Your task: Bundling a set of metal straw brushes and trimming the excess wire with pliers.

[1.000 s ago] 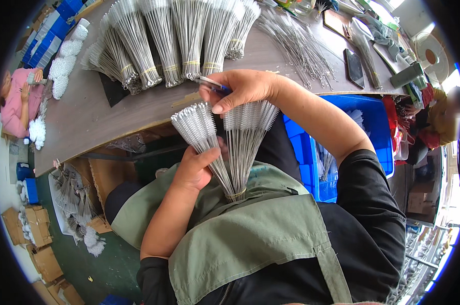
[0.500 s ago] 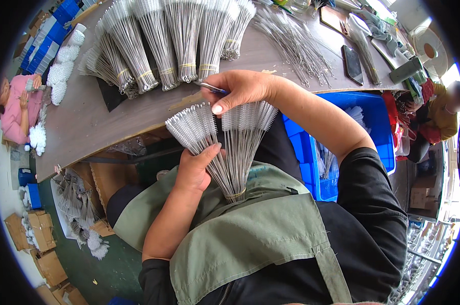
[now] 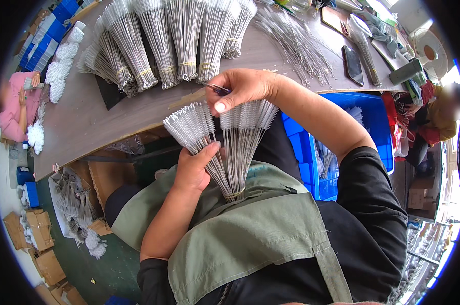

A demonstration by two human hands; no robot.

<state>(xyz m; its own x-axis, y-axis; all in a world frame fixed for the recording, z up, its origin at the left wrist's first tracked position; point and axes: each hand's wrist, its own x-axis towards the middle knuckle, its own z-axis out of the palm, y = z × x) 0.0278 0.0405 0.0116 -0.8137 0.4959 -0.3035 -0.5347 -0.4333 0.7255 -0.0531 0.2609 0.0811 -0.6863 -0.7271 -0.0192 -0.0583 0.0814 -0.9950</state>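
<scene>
My left hand (image 3: pixel 193 170) is closed around part of a bundle of thin wire brushes (image 3: pixel 235 165) with white bristle heads. The bundle stands upright over my lap, tied near its lower end by a yellow band, and its heads are parted into two fans. My right hand (image 3: pixel 242 89) hovers at the gap between the fans, fingers pinched. It grips a slim metal tool (image 3: pixel 217 88), mostly hidden by the fingers, so its kind is unclear. Whether the right thumb touches a bristle head cannot be made out.
Tied brush bundles (image 3: pixel 188 43) line the table (image 3: pixel 133 114), with loose brushes (image 3: pixel 296 43) and a phone (image 3: pixel 352 66) to their right. A blue crate (image 3: pixel 380 127) stands by my right arm. A white container (image 3: pixel 62 213) of brushes is low left. Other people sit at both sides.
My right hand has shifted slightly right with the metal tool. The left fan of brush heads leans a little further left. My left hand keeps its hold.
</scene>
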